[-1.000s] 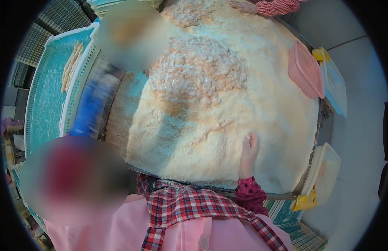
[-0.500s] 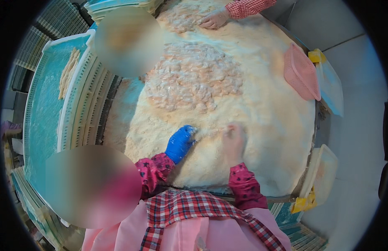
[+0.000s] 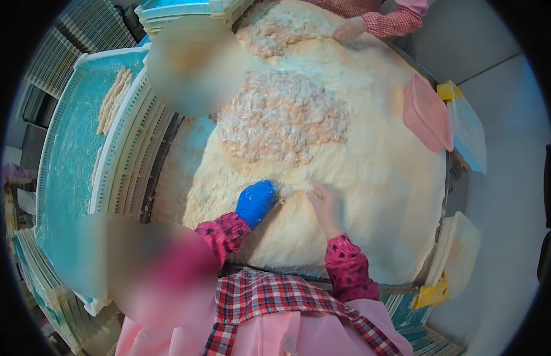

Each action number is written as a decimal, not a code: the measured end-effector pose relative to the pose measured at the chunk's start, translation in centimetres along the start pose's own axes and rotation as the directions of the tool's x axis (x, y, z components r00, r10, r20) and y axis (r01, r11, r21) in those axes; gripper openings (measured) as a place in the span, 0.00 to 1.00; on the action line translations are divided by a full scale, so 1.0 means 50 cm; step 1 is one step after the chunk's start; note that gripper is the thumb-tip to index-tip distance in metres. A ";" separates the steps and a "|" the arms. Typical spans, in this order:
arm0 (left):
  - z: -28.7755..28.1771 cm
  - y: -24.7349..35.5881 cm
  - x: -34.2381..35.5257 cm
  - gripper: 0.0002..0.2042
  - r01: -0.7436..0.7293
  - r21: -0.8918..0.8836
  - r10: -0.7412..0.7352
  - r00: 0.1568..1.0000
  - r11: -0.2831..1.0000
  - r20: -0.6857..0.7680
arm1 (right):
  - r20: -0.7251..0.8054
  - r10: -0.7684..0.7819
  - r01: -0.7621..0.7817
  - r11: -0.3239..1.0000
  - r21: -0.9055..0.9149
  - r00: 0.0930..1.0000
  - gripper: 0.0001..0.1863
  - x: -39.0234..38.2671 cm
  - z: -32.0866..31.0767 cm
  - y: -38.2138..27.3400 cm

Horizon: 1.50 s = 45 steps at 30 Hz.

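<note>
Pale strip (image 3: 293, 188) is faintly seen between the blue-gloved left hand (image 3: 256, 203) and the right hand (image 3: 324, 207), on the crumb bed (image 3: 394, 196); fingers are curled, their grip cannot be told; crumb-coating seems in hand, an even, gentle hold being called for next

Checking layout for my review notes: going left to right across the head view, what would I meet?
Teal tray with a white rim, blue-gloved left hand, right hand, pink basket.
</note>
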<state>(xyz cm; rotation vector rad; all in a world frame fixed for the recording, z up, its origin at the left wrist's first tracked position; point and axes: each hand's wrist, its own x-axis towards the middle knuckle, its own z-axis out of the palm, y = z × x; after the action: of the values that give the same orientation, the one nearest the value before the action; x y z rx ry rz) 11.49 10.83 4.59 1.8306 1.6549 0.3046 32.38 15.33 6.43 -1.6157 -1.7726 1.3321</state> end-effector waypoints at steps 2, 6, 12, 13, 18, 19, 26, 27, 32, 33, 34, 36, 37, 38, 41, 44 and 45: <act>0.000 0.004 -0.016 0.18 -0.111 0.055 0.119 0.980 0.992 -0.162 | -0.112 -0.233 0.207 0.956 -0.207 0.966 0.22 -0.014 -0.019 0.001; 0.059 -0.021 -0.007 0.14 -0.090 -0.451 -0.055 0.952 0.888 -0.300 | -0.340 -0.377 0.280 0.912 -0.301 0.862 0.20 -0.021 0.011 -0.043; 0.145 -0.035 -0.062 0.24 -0.158 -0.964 -0.090 0.979 0.214 -0.181 | -0.199 -0.603 0.487 0.764 -0.423 0.773 0.29 -0.047 0.148 -0.108; 0.113 -0.017 -0.060 0.25 -0.027 -0.999 -0.069 0.997 0.038 -0.029 | -0.236 -0.605 0.451 0.754 -0.478 0.760 0.30 -0.048 0.145 -0.118; 0.132 -0.005 -0.040 0.28 -0.229 -0.961 -0.172 0.952 0.153 -0.254 | -0.175 -0.685 0.704 0.706 0.079 0.707 0.33 -0.056 0.142 -0.186; 0.188 -0.044 -0.026 0.27 -0.372 -0.865 -0.183 0.875 0.338 -0.448 | -0.161 -0.686 0.705 0.692 0.156 0.709 0.32 -0.050 0.140 -0.196; -0.087 0.040 -0.105 0.20 0.046 -0.846 -0.227 0.954 -0.531 0.194 | -0.184 -0.589 0.433 0.740 -0.514 0.787 0.13 0.194 -0.006 -0.131; -0.119 0.041 -0.111 0.20 0.006 -0.830 -0.253 0.951 -0.557 0.177 | -0.115 -0.643 0.453 0.644 -0.616 0.757 0.13 0.218 -0.011 -0.128; -0.411 0.024 -0.191 0.21 -0.430 -0.799 -0.237 0.902 -0.421 -0.361 | -0.071 -0.515 0.364 0.689 -0.627 0.854 0.10 0.243 -0.028 -0.087; -0.466 -0.009 -0.234 0.22 -0.536 -0.766 -0.186 0.844 -0.354 -0.504 | -0.086 -0.549 0.394 0.692 -0.605 0.831 0.11 0.247 -0.026 -0.086; -0.505 -0.060 -0.284 0.23 -0.661 -0.749 -0.217 0.737 -0.038 -0.640 | -0.098 -0.575 0.425 0.698 -0.576 0.812 0.11 0.253 -0.012 -0.090; -0.580 -0.087 -0.346 0.22 -0.599 -0.683 -0.522 0.457 0.418 -0.721 | -0.075 -0.583 0.441 0.686 -0.579 0.809 0.11 0.252 -0.007 -0.100; -0.596 -0.144 -0.399 0.24 -0.406 -0.607 -0.459 0.407 0.684 -0.790 | -0.056 -0.590 0.462 0.683 -0.566 0.805 0.12 0.248 0.003 -0.105; -0.607 -0.162 -0.434 0.27 -0.202 -0.636 -0.505 0.453 0.745 -0.735 | -0.039 -0.566 0.442 0.682 -0.583 0.823 0.11 0.248 0.002 -0.103; -0.583 -0.187 -0.452 0.30 0.181 -0.754 -0.679 0.598 0.632 -0.425 | -0.082 -0.453 0.353 0.784 -0.511 0.888 0.11 0.265 -0.014 -0.099; -0.589 -0.166 -0.462 0.29 0.254 -0.706 -0.636 0.689 0.661 -0.347 | -0.205 -0.315 0.292 0.947 -0.132 0.927 0.10 0.250 -0.058 -0.097; -0.587 -0.171 -0.474 0.27 0.311 -0.625 -0.611 0.712 0.716 -0.346 | -0.235 -0.336 0.345 0.939 0.000 0.912 0.09 0.243 -0.072 -0.109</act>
<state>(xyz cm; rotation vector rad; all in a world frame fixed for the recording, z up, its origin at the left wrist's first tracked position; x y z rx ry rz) -16.27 -2.92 27.79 0.8702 2.0814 0.9999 29.22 28.50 9.02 -1.3021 -1.7687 0.9697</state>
